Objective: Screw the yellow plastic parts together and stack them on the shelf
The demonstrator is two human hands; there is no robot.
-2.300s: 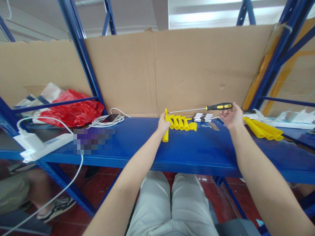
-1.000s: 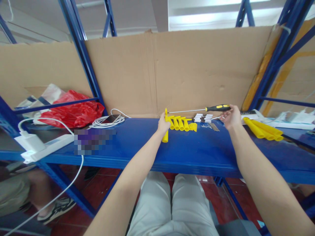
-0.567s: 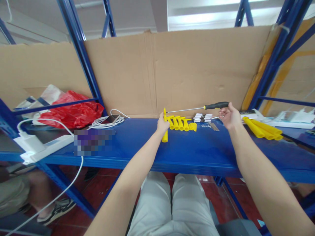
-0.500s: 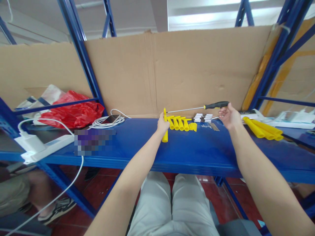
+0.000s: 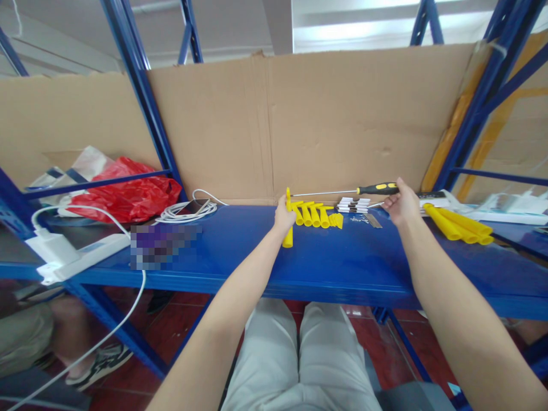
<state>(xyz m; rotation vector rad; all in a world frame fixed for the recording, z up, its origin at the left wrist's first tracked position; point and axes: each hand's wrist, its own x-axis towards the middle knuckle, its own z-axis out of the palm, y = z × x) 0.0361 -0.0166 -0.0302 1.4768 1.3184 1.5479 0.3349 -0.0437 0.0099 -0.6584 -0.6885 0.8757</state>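
My left hand (image 5: 283, 217) is closed round a yellow plastic scraper (image 5: 287, 237), holding it upright with its lower end near the blue shelf top. From the right, a long screwdriver (image 5: 379, 189) lies almost level, its tip at the scraper's upper part; whether it sits in a screw is too small to see. The fingers of my right hand (image 5: 402, 201) grip the far end of the black and yellow handle. Several more yellow scrapers (image 5: 315, 217) lie in a row just right of my left hand, beside small yellow pieces (image 5: 336, 221).
Stacked white packets (image 5: 353, 205), tiny screws and flat metal blades (image 5: 373, 221) lie beneath the screwdriver. Further right are yellow tubes (image 5: 460, 225). Leftward, a coiled white cable (image 5: 184, 212), red plastic bag (image 5: 128, 191) and power strip (image 5: 89, 257) sit. Cardboard (image 5: 342, 114) stands behind.
The screwdriver's handle has turned about its length, so yellow patches now show where it was mostly black. My right hand has shifted very slightly; my left hand stays nearly in place.
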